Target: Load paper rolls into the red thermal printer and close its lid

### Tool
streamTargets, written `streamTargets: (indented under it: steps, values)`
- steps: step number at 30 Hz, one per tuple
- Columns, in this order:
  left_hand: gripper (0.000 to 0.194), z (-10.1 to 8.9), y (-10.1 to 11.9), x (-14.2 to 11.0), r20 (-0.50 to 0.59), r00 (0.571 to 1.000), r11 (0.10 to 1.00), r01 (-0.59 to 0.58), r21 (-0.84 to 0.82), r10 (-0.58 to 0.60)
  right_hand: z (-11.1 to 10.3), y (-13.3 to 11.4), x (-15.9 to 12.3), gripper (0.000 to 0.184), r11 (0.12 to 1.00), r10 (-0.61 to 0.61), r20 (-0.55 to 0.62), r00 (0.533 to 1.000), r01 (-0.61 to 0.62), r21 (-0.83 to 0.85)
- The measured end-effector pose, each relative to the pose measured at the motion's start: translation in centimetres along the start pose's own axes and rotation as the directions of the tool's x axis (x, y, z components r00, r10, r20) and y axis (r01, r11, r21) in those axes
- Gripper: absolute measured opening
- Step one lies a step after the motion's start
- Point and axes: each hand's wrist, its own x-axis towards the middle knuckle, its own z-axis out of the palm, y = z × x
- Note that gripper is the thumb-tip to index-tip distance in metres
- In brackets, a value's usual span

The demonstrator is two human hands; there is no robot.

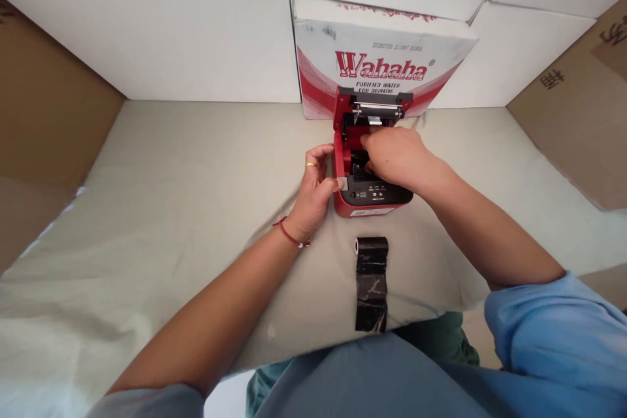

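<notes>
A red and black label printer [377,194] sits on the cloth-covered table with its lid [379,104] tipped up and back. My left hand [316,192] grips its left side, thumb on the front corner by a small grey patch and fingers along the outer wall. From the right, my right hand [396,153] reaches into the compartment. Its fingers are curled inside, and whatever lies between the fingertips is hidden. Nearer to me lies a black ribbon roll [372,247], partly unrolled toward the table's front edge, with a creased tail.
Behind the printer stands a red and white Wahaha water carton [382,65], close to the raised lid. White boxes [206,32] line the back. Brown cardboard boxes stand at the left [53,91] and right [573,98]. A wrinkled pale cloth [196,163] covers the table.
</notes>
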Motion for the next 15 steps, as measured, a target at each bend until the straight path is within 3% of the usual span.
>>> streamTargets:
  steps: [3, 7, 9, 12, 15]
  values:
    - [0.065, 0.2, 0.0, 0.0, -0.010, 1.000, 1.000, -0.009, -0.028, 0.009, -0.7, -0.2, -0.1, 0.010, 0.999, -0.026, 0.037, 0.999, 0.028, -0.043]
    - [0.066, 0.3, -0.1, 0.1, -0.016, 1.000, 0.997, 0.012, -0.073, -0.013, -2.8, -1.6, 0.2, 0.025, 0.987, 0.062, 0.310, 0.949, -0.012, -0.158]
    - [0.067, 0.3, -0.1, 0.2, 0.003, 1.000, 0.996, 0.013, -0.091, -0.013, -3.7, -2.1, 0.3, 0.030, 0.984, 0.110, 0.374, 0.921, -0.050, -0.168]
    - [0.068, 0.3, -0.2, 0.4, 0.026, 1.000, 0.996, 0.002, -0.092, 0.001, -4.4, -2.0, -0.1, 0.032, 0.990, 0.139, 0.348, 0.927, -0.137, -0.029]
    - [0.066, 0.4, -0.1, 0.4, 0.022, 1.000, 0.995, 0.005, -0.095, -0.003, -4.9, -1.3, -1.6, 0.031, 0.939, 0.145, 0.259, 0.955, -0.215, 0.268]
